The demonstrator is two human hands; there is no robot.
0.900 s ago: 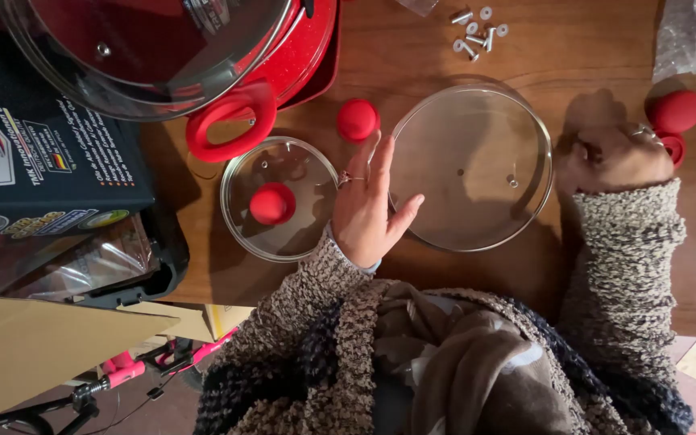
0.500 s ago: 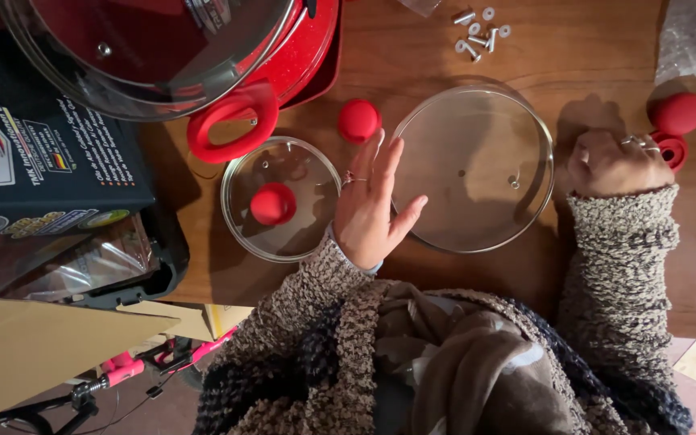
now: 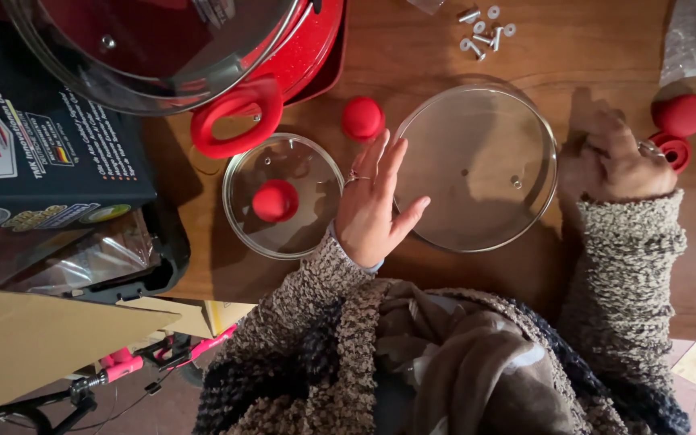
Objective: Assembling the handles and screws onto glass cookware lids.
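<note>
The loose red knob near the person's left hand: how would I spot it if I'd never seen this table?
Start at the big red pot at the top left, then drop to the gap between the two glass lids. The loose red knob sits on bare wood just beyond the left hand, unlike the knob fixed on the small glass lid.

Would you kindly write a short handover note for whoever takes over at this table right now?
Left hand: open, fingers spread, resting at the left edge of the large glass lid, holding nothing.
Right hand: curled beside a red ring piece and a red knob; I cannot tell whether it grips anything.
Done: the small glass lid already carries a red knob.
Left: the large lid shows bare holes and no knob. A loose red knob lies between the lids; screws and washers lie at the table's far edge.
</note>
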